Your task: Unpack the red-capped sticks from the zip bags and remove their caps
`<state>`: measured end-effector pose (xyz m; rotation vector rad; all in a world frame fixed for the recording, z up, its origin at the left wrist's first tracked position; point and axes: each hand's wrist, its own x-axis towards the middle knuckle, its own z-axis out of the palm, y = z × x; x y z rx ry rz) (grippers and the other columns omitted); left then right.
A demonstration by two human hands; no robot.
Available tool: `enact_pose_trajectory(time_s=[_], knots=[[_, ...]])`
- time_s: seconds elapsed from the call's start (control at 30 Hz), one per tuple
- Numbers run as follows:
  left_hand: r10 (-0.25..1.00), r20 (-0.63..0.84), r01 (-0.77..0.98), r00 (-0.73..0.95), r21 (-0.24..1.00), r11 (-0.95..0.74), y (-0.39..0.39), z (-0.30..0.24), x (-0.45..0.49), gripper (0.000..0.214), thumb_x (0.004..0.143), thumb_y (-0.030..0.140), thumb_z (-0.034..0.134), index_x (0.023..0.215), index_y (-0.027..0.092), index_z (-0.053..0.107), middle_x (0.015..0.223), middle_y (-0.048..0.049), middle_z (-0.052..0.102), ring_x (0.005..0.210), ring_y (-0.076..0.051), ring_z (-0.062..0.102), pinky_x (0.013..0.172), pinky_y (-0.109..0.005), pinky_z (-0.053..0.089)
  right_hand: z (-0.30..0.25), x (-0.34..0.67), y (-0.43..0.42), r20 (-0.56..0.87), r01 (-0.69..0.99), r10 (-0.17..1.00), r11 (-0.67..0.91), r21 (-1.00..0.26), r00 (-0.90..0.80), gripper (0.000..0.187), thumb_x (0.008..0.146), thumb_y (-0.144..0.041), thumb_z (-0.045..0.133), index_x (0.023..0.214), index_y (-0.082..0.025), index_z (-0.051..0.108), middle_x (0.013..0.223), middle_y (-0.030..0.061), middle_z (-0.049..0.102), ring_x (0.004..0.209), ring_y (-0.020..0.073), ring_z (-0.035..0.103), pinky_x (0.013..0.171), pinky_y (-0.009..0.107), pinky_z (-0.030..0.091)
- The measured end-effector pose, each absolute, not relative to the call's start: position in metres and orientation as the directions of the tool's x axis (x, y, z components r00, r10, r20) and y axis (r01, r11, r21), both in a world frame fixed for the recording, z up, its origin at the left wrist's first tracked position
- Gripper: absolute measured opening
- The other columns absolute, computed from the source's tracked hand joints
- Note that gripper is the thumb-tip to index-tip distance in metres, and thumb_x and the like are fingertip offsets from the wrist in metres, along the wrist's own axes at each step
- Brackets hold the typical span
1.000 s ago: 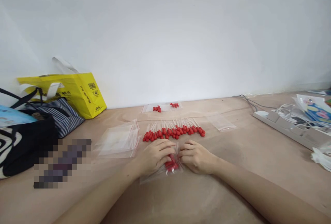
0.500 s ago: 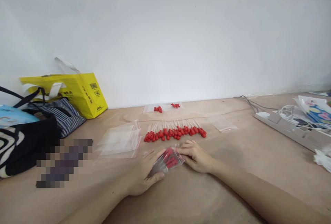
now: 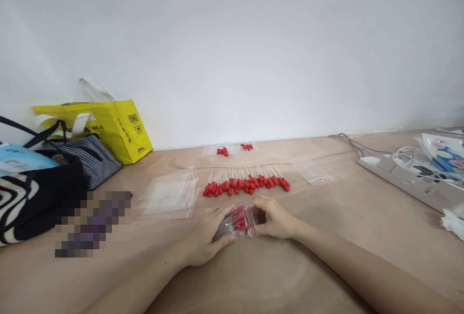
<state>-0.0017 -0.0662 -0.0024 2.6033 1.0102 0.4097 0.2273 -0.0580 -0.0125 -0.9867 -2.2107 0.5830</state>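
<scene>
Both hands have drawn closer — left hand (image 3: 206, 236) and right hand (image 3: 275, 220) now pinch the small clear bag (image 3: 237, 222) of red-capped pieces, fingers curled, on the tan surface (image 3: 326, 265) below a white wall (image 3: 232, 48) — loose row (image 3: 246, 184) beyond.

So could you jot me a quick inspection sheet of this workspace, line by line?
Surface: tan wooden tabletop against a white wall.
Job's things: small clear zip bag of red-tipped sticks; row of loose red-tipped sticks; stack of flat clear zip bags.
Clutter: yellow shopping bag, striped bag, black tote.
Hands: left hand and right hand both hold the small bag.
Cables: white power strip with cords.
Surroundings: nothing seen.
</scene>
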Motion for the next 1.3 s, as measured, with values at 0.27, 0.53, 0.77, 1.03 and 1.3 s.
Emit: enact_pose_trajectory(time_s=[0.27,0.53,0.77,1.03,1.3], knots=[[0.725,0.098,0.636,0.681,0.410,-0.654,-0.067,0.000,0.002,0.051,0.082,0.037,0.041,0.128,0.021,0.025,0.130,-0.0090,0.041,0.118,-0.024,0.038,0.100,-0.046,0.028,-0.008,0.220,-0.059,0.280,0.528,0.818,0.546,-0.650,-0.502,0.024,0.070,-0.036,0.063,0.083,-0.017,0.057,0.080,0.0029,0.058,0.077,0.0161,0.049,0.069,0.027,0.038],[0.721,0.109,0.628,0.684,0.414,-0.658,-0.069,0.004,0.004,0.049,0.082,0.033,0.043,0.127,0.021,0.028,0.126,-0.0079,0.045,0.116,-0.022,0.040,0.101,-0.046,0.026,-0.011,0.216,-0.061,0.294,0.296,0.803,0.491,-0.820,-0.518,0.017,0.072,-0.032,0.061,0.081,-0.018,0.059,0.078,-0.0001,0.061,0.073,0.0133,0.051,0.068,0.026,0.040],[0.731,0.051,0.663,0.681,0.383,-0.644,-0.068,0.005,0.004,0.049,0.083,0.036,0.041,0.128,0.020,0.031,0.131,-0.0085,0.040,0.122,-0.024,0.034,0.101,-0.047,0.025,-0.018,0.229,-0.050,0.149,0.126,0.885,0.226,-0.966,-0.442,0.029,0.062,-0.037,0.068,0.077,-0.016,0.056,0.061,-0.0040,0.053,0.052,0.0068,0.046,0.050,0.020,0.037],[0.723,0.009,0.662,0.691,0.392,-0.638,-0.070,0.012,0.004,0.046,0.085,0.037,0.038,0.129,0.025,0.031,0.134,-0.0049,0.037,0.124,-0.022,0.030,0.102,-0.047,0.024,-0.011,0.266,-0.043,-0.130,-0.026,0.922,-0.149,-0.988,-0.364,0.036,0.051,-0.027,0.076,0.072,-0.016,0.049,0.065,-0.0026,0.060,0.060,0.0101,0.058,0.059,0.025,0.047],[0.723,0.037,0.648,0.690,0.413,-0.640,-0.070,0.009,0.004,0.046,0.084,0.036,0.040,0.128,0.026,0.033,0.133,-0.0045,0.039,0.123,-0.022,0.032,0.102,-0.047,0.024,-0.010,0.262,-0.040,-0.126,0.006,0.922,-0.133,-0.991,-0.366,0.031,0.051,-0.030,0.076,0.063,-0.014,0.052,0.056,-0.0018,0.060,0.049,0.0076,0.054,0.052,0.022,0.043]])
